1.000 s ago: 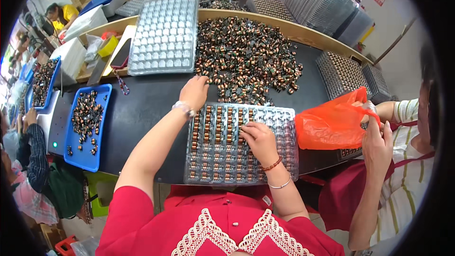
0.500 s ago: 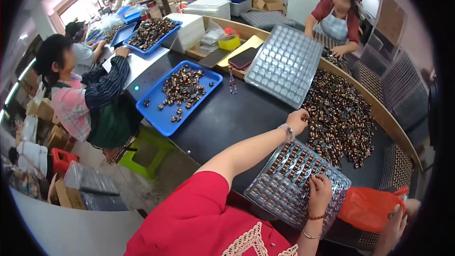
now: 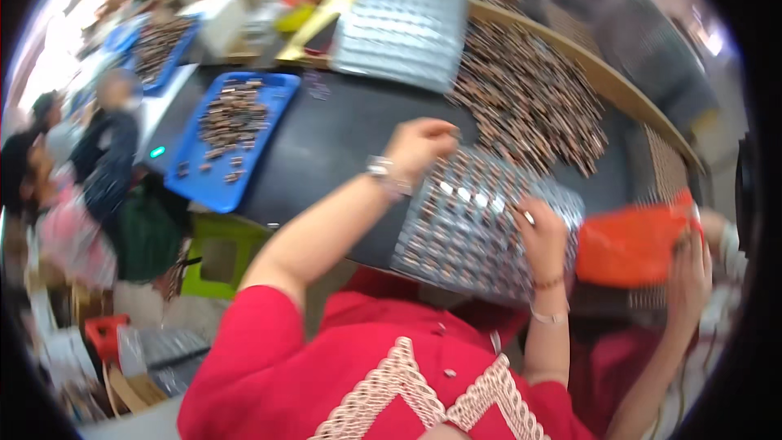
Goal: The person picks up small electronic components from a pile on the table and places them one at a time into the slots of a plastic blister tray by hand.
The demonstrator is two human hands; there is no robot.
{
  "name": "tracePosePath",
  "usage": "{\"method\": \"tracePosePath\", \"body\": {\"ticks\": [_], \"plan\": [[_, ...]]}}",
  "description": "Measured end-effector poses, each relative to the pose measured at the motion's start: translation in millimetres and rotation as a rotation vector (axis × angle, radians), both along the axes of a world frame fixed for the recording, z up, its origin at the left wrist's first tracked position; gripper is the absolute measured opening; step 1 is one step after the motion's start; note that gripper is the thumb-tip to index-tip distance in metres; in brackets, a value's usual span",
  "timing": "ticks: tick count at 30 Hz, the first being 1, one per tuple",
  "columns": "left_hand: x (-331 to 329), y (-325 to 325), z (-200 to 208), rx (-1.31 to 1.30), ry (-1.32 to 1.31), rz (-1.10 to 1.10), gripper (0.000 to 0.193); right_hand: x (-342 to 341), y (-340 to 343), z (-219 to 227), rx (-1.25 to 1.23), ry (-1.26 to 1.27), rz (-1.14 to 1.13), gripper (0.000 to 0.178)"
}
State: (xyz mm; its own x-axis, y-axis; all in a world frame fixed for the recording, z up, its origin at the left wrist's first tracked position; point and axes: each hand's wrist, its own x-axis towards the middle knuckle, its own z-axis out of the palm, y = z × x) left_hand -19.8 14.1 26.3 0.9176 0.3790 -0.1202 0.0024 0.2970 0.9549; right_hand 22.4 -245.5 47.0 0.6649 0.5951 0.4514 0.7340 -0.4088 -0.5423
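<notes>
My left hand (image 3: 419, 151) is over the far left corner of a clear plastic tray (image 3: 415, 232), thumb and fingers pinched together. Motion blur hides what is between them. The tray's pockets hold rows of small copper-and-black parts. Over the tray's right half, my right hand (image 3: 544, 232) is also pinched, with something small and dark at its fingertips that is too blurred to name. Beyond the tray lies a heap of small copper-and-black parts (image 3: 529, 94) on the dark table (image 3: 326, 138).
A stack of clear trays (image 3: 399, 24) stands behind the heap, along a wooden rim (image 3: 652, 106). To the left is a blue tray (image 3: 183, 175) with loose parts. At right, another person's hand (image 3: 691, 269) holds an orange-red bag (image 3: 631, 244). Another person (image 3: 106, 155) sits at far left.
The view has swung, and the scene is smeared. My left hand has gone from the heap's edge to the tray's far left corner. My right hand stays above the tray.
</notes>
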Motion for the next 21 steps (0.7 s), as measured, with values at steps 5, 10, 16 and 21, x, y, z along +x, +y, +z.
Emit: {"method": "tracePosePath", "body": {"ticks": [5,10,16,21], "plan": [[-46,1,-3,0.494,-0.029,-0.065,0.02,-20,0,3,0.105,0.221,0.081,0.014],[-63,-23,-12,1.082,-0.236,-0.178,0.02,-34,-11,-14,0.076,0.184,0.048,0.013],[-59,-34,-19,1.269,-0.311,-0.265,0.014,-39,-12,-23,0.097,0.247,0.044,0.013],[-55,-31,-20,1.257,-0.327,-0.333,0.011,-37,-15,-26,0.111,0.269,0.035,0.013]]}}
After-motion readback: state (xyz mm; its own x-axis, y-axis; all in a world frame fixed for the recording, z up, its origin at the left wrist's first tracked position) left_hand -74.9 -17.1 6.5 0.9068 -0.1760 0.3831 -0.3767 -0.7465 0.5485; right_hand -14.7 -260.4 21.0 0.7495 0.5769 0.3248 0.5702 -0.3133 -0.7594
